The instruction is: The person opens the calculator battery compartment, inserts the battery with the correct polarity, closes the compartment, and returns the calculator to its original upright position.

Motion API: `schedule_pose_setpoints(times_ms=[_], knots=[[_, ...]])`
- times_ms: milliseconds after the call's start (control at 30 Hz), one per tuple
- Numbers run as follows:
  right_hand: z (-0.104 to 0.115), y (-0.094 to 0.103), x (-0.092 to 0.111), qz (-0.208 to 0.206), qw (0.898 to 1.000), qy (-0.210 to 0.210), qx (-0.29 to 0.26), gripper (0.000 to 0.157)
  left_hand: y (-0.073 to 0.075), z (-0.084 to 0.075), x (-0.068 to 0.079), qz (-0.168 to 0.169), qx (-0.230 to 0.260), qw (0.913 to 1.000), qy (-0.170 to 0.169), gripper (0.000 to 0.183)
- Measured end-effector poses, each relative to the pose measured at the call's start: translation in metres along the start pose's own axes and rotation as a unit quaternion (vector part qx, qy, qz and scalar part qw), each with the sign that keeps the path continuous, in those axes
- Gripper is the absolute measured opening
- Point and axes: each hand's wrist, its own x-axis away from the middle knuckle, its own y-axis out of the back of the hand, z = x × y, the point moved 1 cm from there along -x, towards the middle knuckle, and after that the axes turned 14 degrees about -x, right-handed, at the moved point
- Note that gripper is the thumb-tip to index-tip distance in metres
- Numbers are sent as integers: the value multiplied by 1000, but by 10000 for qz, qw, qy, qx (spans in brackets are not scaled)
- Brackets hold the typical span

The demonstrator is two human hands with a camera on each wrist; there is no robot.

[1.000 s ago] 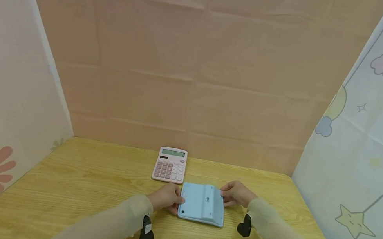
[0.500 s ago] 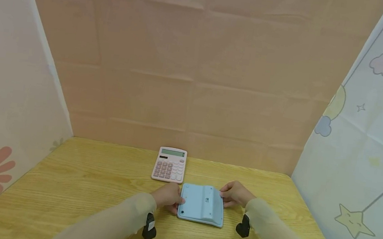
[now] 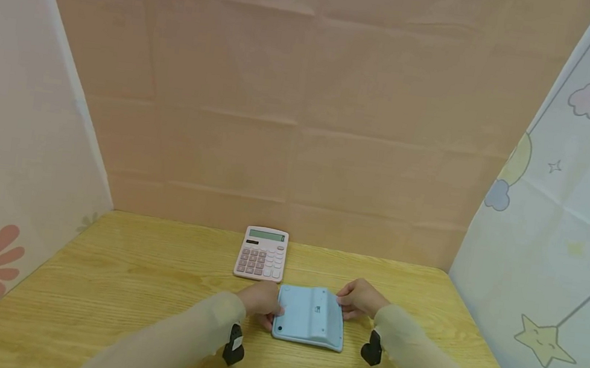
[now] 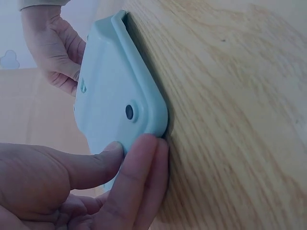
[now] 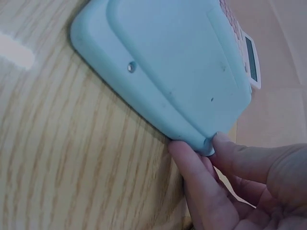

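A light blue calculator (image 3: 298,313) lies face down and sideways over the wooden table, its back with screws and a raised ridge showing. My left hand (image 3: 261,303) pinches its left edge, thumb on the back and fingers at the rim, as the left wrist view shows near the round dark foot. At the opposite end, my right hand (image 3: 361,299) pinches the far right corner between thumb and fingers (image 5: 192,165). Just behind stands apart a pink calculator (image 3: 262,254), face up, with 0 on its display. The blue calculator's keys are hidden underneath.
The wooden table (image 3: 153,277) runs back to a tan paper wall (image 3: 302,118). White printed sheets form the left side wall (image 3: 24,117) and the right side wall (image 3: 567,239). Both wrists carry small black cameras.
The blue calculator has shifted very slightly toward me, and both hands stay on it. My left forearm has crept a little to the right. The pink calculator has not moved.
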Motion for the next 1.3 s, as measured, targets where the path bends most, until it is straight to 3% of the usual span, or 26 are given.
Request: schedule_pose_setpoints(times_ms=[600,767,1067,1300], knots=[[0,0,1,4,9999,58,119,11,1,-4,-2,149,-14,9999,72,23],[7,-2,7,41,9986,27,521,11,1,-5,-1,190,19,9997,131,22],[37,-12,26,363,9887,106,1451,41,4,-5,0,193,-96,9997,138,24],[44,-28,36,356,9783,197,2034,45,3,-3,-2,196,-174,9996,109,24]])
